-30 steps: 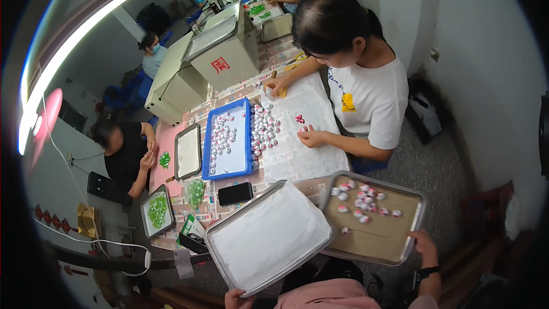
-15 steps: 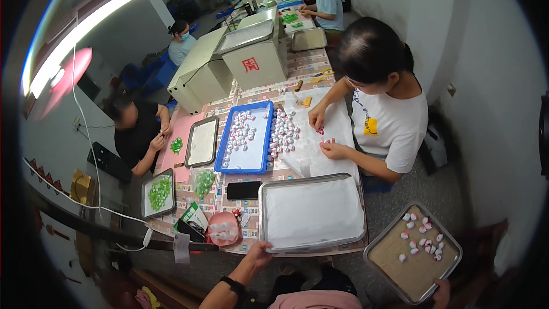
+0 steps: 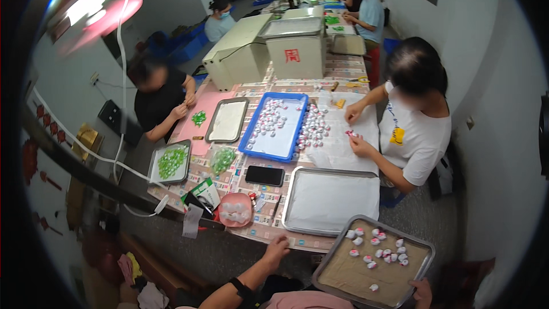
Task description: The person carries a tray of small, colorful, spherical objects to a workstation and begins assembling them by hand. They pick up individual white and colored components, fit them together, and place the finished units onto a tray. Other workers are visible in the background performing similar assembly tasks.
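Observation:
My right hand (image 3: 422, 293) grips the lower right rim of a metal tray (image 3: 428, 264) with a brown liner, held tilted just off the table's near edge. On this tray lie several small white-and-pink pieces (image 3: 374, 253), perhaps beads or little figures. My left hand (image 3: 277, 250) is at the table's near edge, its fingers loosely bent and holding nothing. Beyond the held tray, a white-lined metal tray (image 3: 289, 209) rests on the table; the held tray's upper corner overlaps it in view.
A blue tray (image 3: 247, 150) and a heap beside it hold white pieces. A black phone (image 3: 265, 175), a pink bowl (image 3: 235, 221) and a bag of green pieces (image 3: 223, 160) are near the front. Co-workers sit on both sides; one person (image 3: 420, 131) works close at the right.
My left hand has let go of the white-lined tray. My right hand has brought the brown-lined tray left, up to the table's corner. The view has shifted too.

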The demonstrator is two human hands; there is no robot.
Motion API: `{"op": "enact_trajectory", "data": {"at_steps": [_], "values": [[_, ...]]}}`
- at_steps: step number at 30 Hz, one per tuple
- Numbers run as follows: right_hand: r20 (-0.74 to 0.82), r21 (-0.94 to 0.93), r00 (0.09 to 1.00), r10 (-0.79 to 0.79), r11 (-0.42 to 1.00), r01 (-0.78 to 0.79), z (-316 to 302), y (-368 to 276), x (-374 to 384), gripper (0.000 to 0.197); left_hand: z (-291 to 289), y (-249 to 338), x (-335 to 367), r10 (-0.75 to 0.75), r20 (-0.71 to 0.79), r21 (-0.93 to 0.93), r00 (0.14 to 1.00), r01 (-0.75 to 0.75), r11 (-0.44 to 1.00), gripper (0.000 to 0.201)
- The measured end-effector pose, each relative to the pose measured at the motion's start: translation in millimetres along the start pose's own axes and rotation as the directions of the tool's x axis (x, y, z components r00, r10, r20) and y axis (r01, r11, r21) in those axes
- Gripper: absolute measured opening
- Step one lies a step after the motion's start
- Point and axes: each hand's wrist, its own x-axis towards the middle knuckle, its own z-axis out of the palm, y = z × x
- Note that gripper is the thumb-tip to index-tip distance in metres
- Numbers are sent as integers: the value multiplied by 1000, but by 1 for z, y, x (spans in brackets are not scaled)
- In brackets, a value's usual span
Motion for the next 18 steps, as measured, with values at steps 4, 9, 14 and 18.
{"op": "enact_trajectory", "data": {"at_steps": [4, 9, 14, 18], "values": [[174, -39, 985, 2, 999, 4, 98, -42, -2, 48, -17, -26, -63, -88, 475, -214, 875, 212, 953, 45], [228, -390, 947, 228, 912, -125, 179, -77, -7, 52, -56, -31, -136, -73, 384, -310, 920, 203, 929, 44], [512, -325, 818, 263, 940, -99, 267, -59, -11, 53, -142, -46, -188, 166, 196, -88, 967, -151, 985, 43], [652, -394, 697, 299, 919, -26, 337, -37, -18, 51, -198, -75, -236, 156, 54, -517, 986, -106, 849, 42]]}}
